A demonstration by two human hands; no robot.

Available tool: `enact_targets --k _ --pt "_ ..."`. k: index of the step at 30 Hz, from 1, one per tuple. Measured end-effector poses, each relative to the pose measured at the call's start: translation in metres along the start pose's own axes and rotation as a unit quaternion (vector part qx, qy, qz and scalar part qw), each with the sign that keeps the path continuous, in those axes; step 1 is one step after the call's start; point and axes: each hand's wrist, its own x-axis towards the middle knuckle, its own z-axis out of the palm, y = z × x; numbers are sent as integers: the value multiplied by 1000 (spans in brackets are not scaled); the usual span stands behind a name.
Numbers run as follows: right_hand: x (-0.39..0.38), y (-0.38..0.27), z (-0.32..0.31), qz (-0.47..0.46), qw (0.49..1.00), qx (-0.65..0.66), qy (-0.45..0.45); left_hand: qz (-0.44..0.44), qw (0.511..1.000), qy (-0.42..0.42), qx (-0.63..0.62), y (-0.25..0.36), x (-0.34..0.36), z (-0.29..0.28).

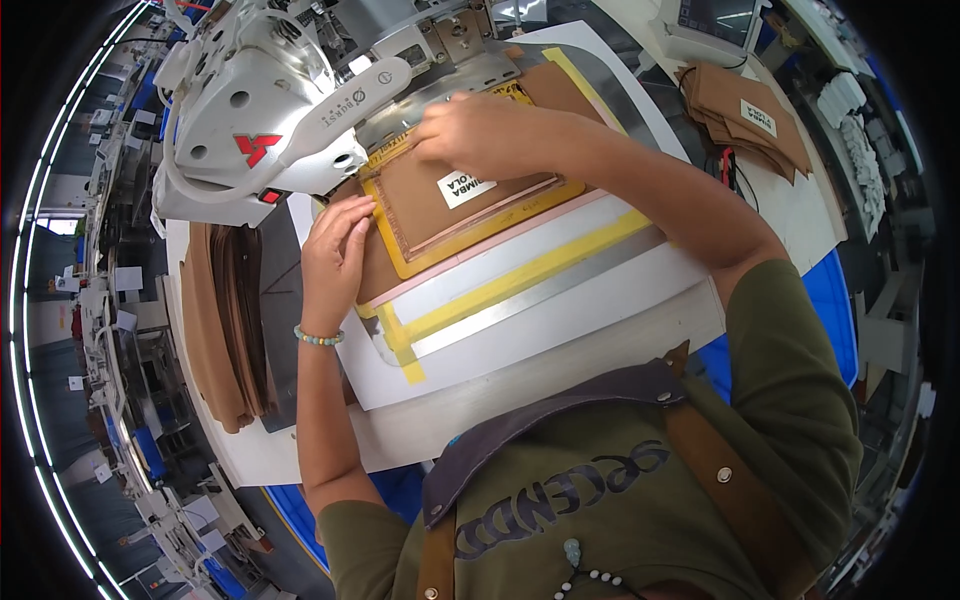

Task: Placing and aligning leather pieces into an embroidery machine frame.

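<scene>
A brown fabric piece (420, 200) with a white printed label (466, 188) lies inside a yellow clamp frame (460, 244) under the head of a white sewing machine (250, 110). My left hand (340, 245) rests with fingers stretched out at the frame's left edge, fingertips touching it or the brown fabric beside it. My right hand (490, 138) reaches across the far side of the frame, close to the machine's needle area. Its fingers are bent together, and what they hold, if anything, is hidden.
Brown fabric pieces stand stacked (222, 320) at the left. More labelled brown pieces (745, 120) lie in a pile at the back right, near a control screen (712, 25). Yellow tape (520, 275) marks the white base sheet. A blue bin (830, 310) sits below the table's right edge.
</scene>
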Motion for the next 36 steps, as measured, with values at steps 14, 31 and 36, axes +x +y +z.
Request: enact_targets --k 14,31,36 --pt "-95 0 15 130 981 -136 57 114 969 -82 202 11 10 42" --pt "-89 1 4 179 979 -98 -2 123 967 -74 209 12 13 42" --pt "-87 6 8 97 982 -134 91 112 968 -66 216 13 13 41"
